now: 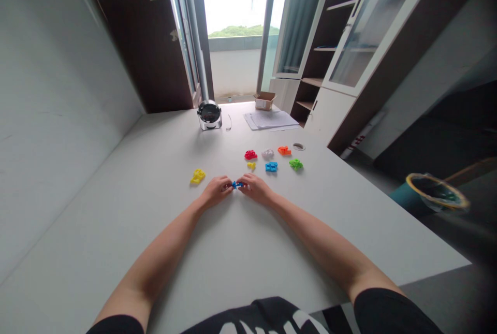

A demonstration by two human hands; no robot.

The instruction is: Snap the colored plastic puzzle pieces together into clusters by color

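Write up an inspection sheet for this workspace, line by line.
Surface: white table.
Job's things: blue piece, held; yellow cluster at left; red cluster, white cluster, orange cluster, small yellow cluster, blue cluster, green cluster farther right.
Clutter: round black device, papers, open cardboard box toward the far edge.
Hands: left hand and right hand both grip the blue piece.
Cables: thin wire-like item beside the device, nature unclear.
Surroundings: cabinet and bin at right.

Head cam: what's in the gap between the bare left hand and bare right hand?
Small bright-blue plastic, whether one piece or two I can't tell, sits between the left hand and right hand. Shows in the head view.
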